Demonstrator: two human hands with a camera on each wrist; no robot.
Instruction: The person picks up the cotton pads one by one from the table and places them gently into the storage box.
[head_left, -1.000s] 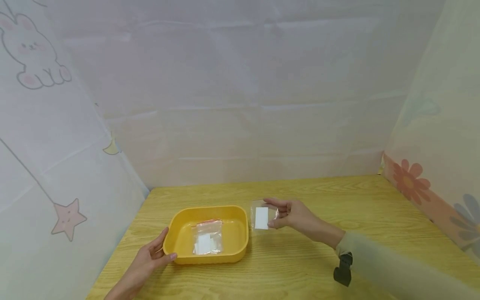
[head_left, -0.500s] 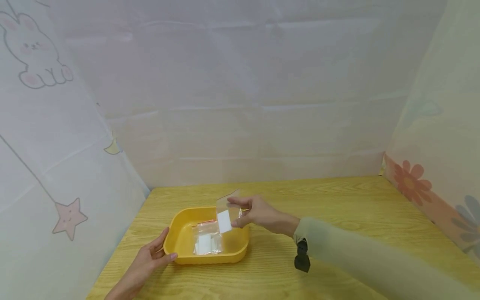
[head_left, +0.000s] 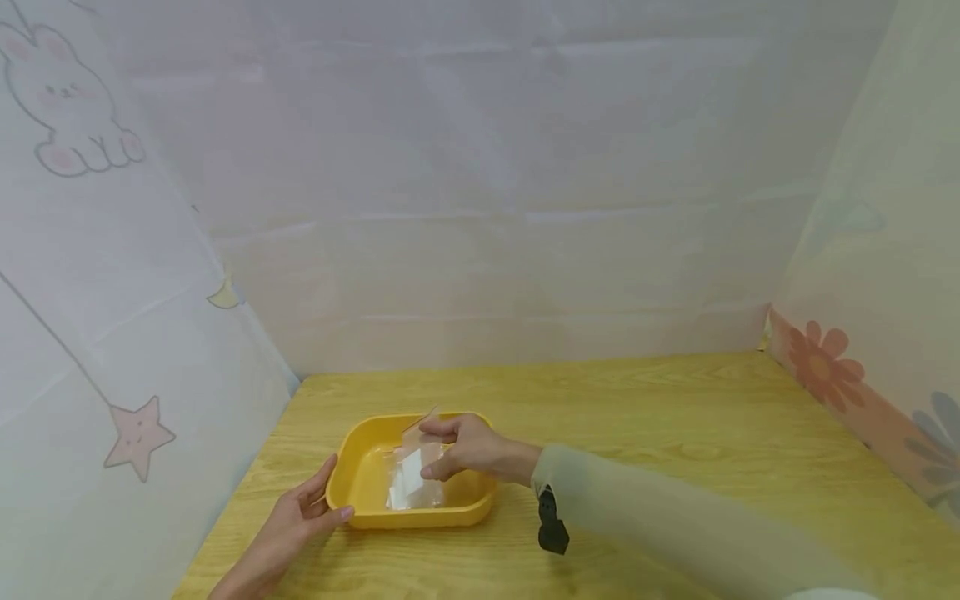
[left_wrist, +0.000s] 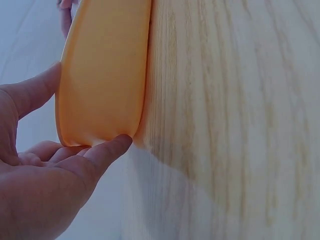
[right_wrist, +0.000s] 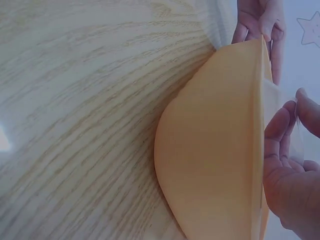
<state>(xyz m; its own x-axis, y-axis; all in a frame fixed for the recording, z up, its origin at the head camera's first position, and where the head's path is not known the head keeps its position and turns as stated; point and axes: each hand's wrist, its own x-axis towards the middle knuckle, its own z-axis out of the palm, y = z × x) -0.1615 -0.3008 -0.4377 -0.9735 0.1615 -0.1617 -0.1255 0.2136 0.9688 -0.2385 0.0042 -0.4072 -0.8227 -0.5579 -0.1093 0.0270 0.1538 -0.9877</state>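
Note:
A yellow plastic basin [head_left: 468,504] stands on the table in the head view, with small clear zip bags [head_left: 397,498] holding white cards lying inside. My left hand [head_left: 288,521] holds the basin's left end, the thumb at the near rim and the fingers along its outer side. In the left wrist view the fingertips [left_wrist: 120,142] touch the basin's wall. My right hand [head_left: 476,450] is over the basin and pinches a clear zip bag [head_left: 412,473] with a white card in it, between thumb and fingers. This bag overlaps the bags below; whether it touches them I cannot tell.
The wood-grain table [head_left: 637,417] extends to the right and behind the basin. A pale cloth wall [head_left: 480,208] rises at the back edge, with patterned cloth walls on the left and right. A black strap [head_left: 553,525] hangs from the right sleeve [head_left: 637,500].
My right hand has carried the held zip bag leftward from beside the basin to over it, then lower toward the bags inside. My left hand and the basin have stayed put.

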